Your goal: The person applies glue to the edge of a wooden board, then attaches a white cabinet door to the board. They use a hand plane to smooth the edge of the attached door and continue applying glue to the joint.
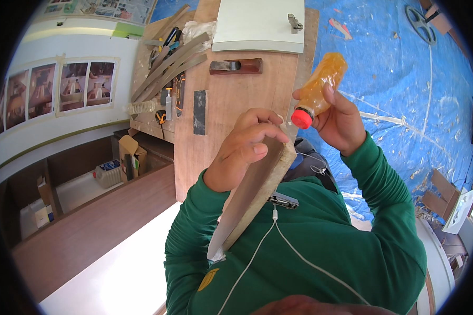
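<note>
A bottle of orange-yellow liquid with a red cap (325,79) is gripped in my right hand (342,118). It is tilted, its capped end lowered toward the board's upper end. Against my body leans a flat board (255,191) with a pale, rough edge, standing on its side along my left forearm. My left hand (244,149) is at the board's upper end, its bent fingers on the edge and its thumb apart from them. The far face of the board is partly hidden by that hand.
A wooden workbench (194,163) carries a hand plane (236,66), a dark flat block (200,113), a syringe (168,105), a tape measure (161,116), wood strips (173,68) and a white panel (257,26). Blue sheeting (383,68) lies right. A white cable (299,257) hangs over my chest.
</note>
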The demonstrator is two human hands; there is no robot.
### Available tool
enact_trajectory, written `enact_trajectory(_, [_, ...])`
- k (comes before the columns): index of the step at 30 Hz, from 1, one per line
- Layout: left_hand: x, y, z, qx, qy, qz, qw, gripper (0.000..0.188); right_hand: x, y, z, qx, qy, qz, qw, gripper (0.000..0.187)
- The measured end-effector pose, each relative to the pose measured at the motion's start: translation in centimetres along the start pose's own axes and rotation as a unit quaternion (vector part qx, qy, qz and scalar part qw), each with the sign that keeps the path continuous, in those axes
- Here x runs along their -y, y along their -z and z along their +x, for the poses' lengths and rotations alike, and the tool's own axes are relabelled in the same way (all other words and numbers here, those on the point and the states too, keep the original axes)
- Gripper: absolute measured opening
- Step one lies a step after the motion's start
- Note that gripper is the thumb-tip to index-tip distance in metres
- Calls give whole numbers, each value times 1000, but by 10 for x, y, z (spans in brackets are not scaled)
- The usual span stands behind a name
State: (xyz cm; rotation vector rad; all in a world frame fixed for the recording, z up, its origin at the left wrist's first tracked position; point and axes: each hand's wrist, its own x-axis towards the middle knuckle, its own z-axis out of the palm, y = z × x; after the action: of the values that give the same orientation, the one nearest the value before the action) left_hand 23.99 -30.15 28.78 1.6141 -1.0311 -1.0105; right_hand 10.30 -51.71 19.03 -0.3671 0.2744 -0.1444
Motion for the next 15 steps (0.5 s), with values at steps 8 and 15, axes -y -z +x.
enact_trajectory(8, [-9, 4, 11, 15, -2, 12, 1000, 44, 1, 3, 4, 1, -2, 1, 1000, 50])
enact_trajectory(15, [-12, 7, 7, 14, -4, -15, 1000, 47, 2, 5, 5, -2, -1, 2, 1000, 50])
